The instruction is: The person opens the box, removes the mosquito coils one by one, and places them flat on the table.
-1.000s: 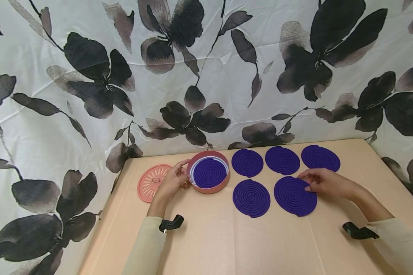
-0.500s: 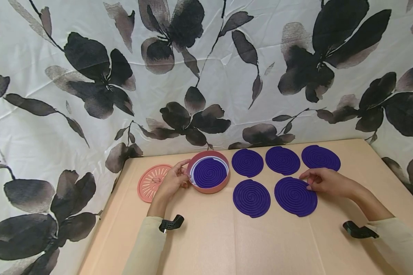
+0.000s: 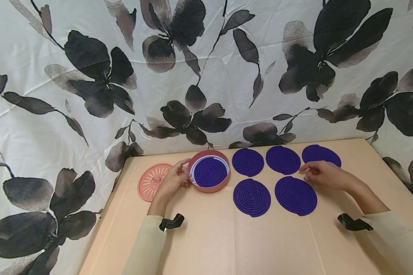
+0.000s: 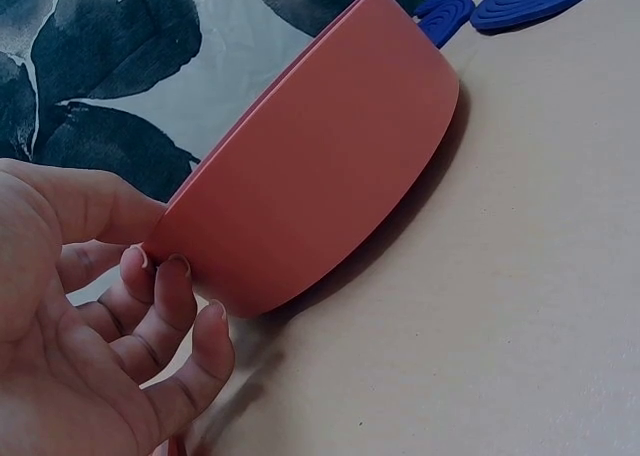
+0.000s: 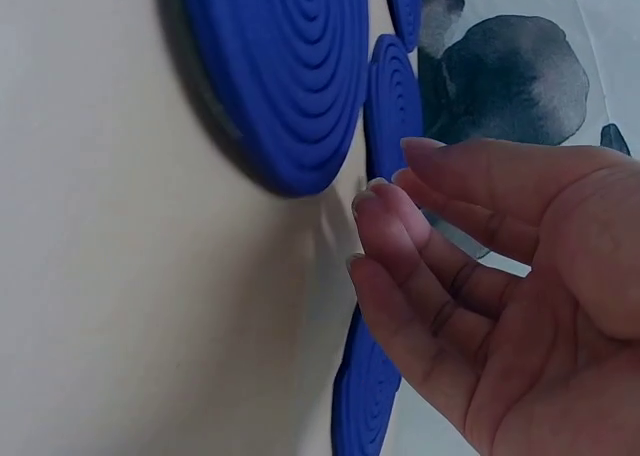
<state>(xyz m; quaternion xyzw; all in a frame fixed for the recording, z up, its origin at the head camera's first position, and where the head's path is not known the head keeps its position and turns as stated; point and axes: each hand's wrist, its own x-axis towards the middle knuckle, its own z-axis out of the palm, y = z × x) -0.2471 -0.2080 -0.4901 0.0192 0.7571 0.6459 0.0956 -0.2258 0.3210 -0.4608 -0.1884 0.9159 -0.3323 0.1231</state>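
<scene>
In the head view my left hand (image 3: pixel 172 181) holds the side of a round terracotta-coloured coaster holder (image 3: pixel 225 179), with fingertips at its wall. Inside the holder lies a purple spiral coaster (image 3: pixel 210 172) within a white ring. The left wrist view shows thumb and fingers at the near edge of the holder (image 4: pixel 320 146). My right hand (image 3: pixel 328 175) hovers with loosely bent fingers between the front right coaster (image 3: pixel 295 196) and the back right coaster (image 3: pixel 320 153), which it partly covers. The right wrist view shows nothing between these fingers, apart from the nearest coaster (image 5: pixel 290 86).
More purple coasters lie flat: a back left one (image 3: pixel 247 162), a back middle one (image 3: pixel 283 160) and a front left one (image 3: pixel 252 198). A slotted pink disc (image 3: pixel 149 185) lies left of the holder, partly behind the left hand. A floral cloth (image 3: pixel 206 88) hangs behind the table (image 3: pixel 241 244).
My right hand has come off the front right coaster's edge and moved slightly up and away from it. The coaster stays in place. The left hand and holder have not visibly moved.
</scene>
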